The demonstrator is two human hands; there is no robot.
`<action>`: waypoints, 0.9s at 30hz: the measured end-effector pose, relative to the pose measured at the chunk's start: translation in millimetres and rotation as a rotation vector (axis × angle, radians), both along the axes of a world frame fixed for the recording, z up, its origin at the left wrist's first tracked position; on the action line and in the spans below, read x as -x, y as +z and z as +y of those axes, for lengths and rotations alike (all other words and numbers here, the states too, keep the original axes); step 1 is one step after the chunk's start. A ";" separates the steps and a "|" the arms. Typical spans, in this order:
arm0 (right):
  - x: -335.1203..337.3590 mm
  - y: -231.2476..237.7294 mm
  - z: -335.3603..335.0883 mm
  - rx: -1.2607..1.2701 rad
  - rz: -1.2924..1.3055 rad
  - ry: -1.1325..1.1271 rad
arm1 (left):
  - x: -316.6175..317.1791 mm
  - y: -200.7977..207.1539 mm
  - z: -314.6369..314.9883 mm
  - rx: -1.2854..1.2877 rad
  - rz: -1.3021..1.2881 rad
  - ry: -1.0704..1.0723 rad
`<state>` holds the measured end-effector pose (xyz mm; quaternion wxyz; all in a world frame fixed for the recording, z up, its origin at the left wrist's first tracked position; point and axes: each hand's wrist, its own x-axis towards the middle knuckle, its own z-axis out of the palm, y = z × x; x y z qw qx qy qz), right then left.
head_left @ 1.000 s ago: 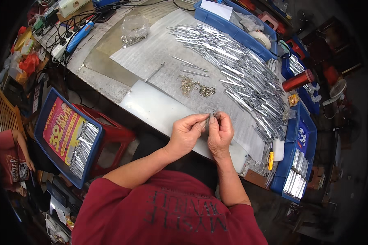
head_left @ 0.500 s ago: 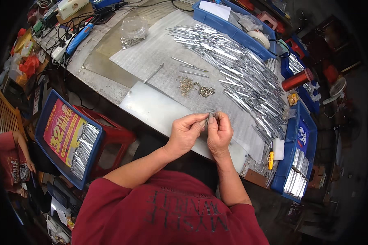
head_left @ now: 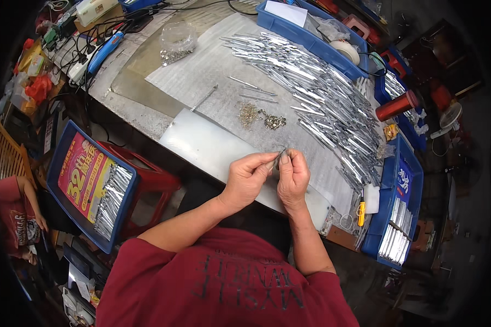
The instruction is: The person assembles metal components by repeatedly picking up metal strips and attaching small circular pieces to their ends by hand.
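Over the near edge of a white board point(head_left: 202, 141), my two hands meet at the fingertips. My left hand point(head_left: 246, 180) pinches something small and greyish, mostly hidden by the fingers. Thumb and forefinger of my right hand point(head_left: 293, 177) close on the same spot from the other side. Just beyond lie a little heap of tiny gold-coloured parts point(head_left: 248, 115) and a heap of small dark round parts point(head_left: 274, 121). Behind these rest a few loose thin metal rods point(head_left: 252, 87). A large spread pile of silvery metal strips point(head_left: 322, 92) covers the table to the right.
A clear plastic tub point(head_left: 178, 41) with small parts stands at the far left. Blue trays point(head_left: 376, 240) holding strips flank the table on the right; another blue tray point(head_left: 114, 240) rests on a red stool point(head_left: 161, 188). A yellow-handled screwdriver point(head_left: 361, 212) lies near the right corner.
Both hands stay almost in place, fingertips together. The fingers shift very slightly around the small thing; nothing else has visibly moved.
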<state>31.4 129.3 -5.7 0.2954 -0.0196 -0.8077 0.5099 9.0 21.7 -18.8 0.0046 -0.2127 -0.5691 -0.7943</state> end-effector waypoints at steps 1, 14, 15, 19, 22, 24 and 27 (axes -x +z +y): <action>-0.1 -1.0 0.1 0.071 -0.039 0.013 | -0.6 4.4 -2.7 -0.057 -0.157 -0.094; -1.6 -1.5 -1.8 0.159 -0.069 -0.007 | -3.1 7.0 0.3 -0.124 -0.309 -0.171; -1.7 -1.0 -2.5 0.157 -0.070 -0.005 | -3.4 5.3 -0.4 -0.126 -0.310 -0.170; -1.5 -1.8 4.4 0.308 -0.101 0.068 | -4.3 3.4 -1.0 -0.092 -0.257 -0.147; -1.1 1.5 -0.3 0.381 -0.119 0.065 | -3.5 5.9 -1.5 -0.103 -0.298 -0.161; -1.6 1.1 -2.1 0.355 -0.102 0.030 | -3.7 6.1 -1.8 -0.099 -0.306 -0.157; -3.5 -2.2 1.0 0.176 -0.072 0.013 | -5.0 5.8 -1.5 -0.103 -0.282 -0.149</action>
